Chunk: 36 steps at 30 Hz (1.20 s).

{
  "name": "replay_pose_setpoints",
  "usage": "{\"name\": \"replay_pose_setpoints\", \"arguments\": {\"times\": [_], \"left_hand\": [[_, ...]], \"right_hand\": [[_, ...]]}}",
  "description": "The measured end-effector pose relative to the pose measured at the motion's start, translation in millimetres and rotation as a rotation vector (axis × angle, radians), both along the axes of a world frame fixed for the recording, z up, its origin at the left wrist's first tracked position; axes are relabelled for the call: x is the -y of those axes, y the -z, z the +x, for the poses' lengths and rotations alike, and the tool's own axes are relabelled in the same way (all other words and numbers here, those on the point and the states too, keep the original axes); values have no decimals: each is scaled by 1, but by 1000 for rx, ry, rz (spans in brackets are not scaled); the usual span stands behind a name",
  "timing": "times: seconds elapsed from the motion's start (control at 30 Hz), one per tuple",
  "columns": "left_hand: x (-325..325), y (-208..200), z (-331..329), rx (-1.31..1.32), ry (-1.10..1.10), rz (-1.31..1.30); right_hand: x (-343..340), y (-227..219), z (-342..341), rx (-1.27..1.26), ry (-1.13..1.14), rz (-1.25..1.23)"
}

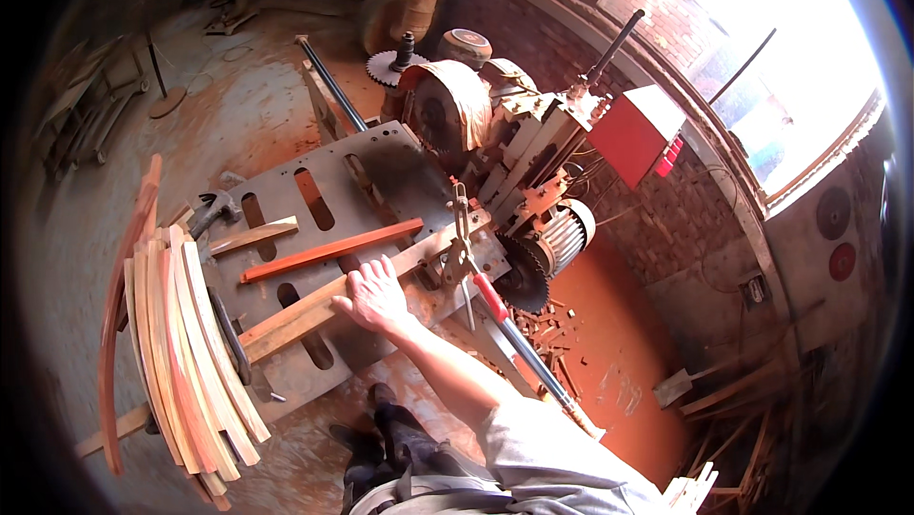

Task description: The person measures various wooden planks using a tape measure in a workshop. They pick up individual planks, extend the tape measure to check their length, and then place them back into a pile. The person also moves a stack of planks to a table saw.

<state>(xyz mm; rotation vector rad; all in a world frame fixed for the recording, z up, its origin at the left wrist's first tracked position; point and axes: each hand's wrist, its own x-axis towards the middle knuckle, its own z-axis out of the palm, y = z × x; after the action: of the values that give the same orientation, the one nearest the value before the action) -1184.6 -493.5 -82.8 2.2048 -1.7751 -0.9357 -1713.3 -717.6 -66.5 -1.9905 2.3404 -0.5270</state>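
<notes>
My right hand (373, 298) lies over a long pale wooden bar (295, 318) that crosses the metal machine table (333, 363). Its fingers bend over the bar's far side, with the thumb apart. An orange-red wooden strip (328, 250) lies just beyond, and a shorter pale piece (255, 235) is farther left. At the bar's right end stands a metal clamp (461, 239) with a red-handled lever (491, 297). A toothed saw blade (522, 274) is right beside that end. My left hand is out of view.
Curved wooden strips (186, 353) are stacked at the table's left end, near a hammer (217, 210). Behind stand a guarded blade (440, 113), another saw blade (386, 69), a motor (569, 234) and a red box (636, 134). Offcuts (547, 334) litter the dusty floor.
</notes>
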Motion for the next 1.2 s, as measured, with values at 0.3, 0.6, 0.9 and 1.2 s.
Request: {"name": "replay_pose_setpoints", "arguments": {"times": [0.3, 0.6, 0.9, 1.2], "left_hand": [[50, -49, -13, 79, 77, 67], [-12, 32, 72, -61, -309, 43], [26, 36, 18, -79, -325, 222], [-38, 37, -25, -64, -409, 108]], "right_hand": [[8, 15, -8, -69, 57, 21], [22, -7, 11, -259, -149, 191], [-3, 10, -11, -152, 93, 147], [9, 22, -24, -171, 42, 86]]}}
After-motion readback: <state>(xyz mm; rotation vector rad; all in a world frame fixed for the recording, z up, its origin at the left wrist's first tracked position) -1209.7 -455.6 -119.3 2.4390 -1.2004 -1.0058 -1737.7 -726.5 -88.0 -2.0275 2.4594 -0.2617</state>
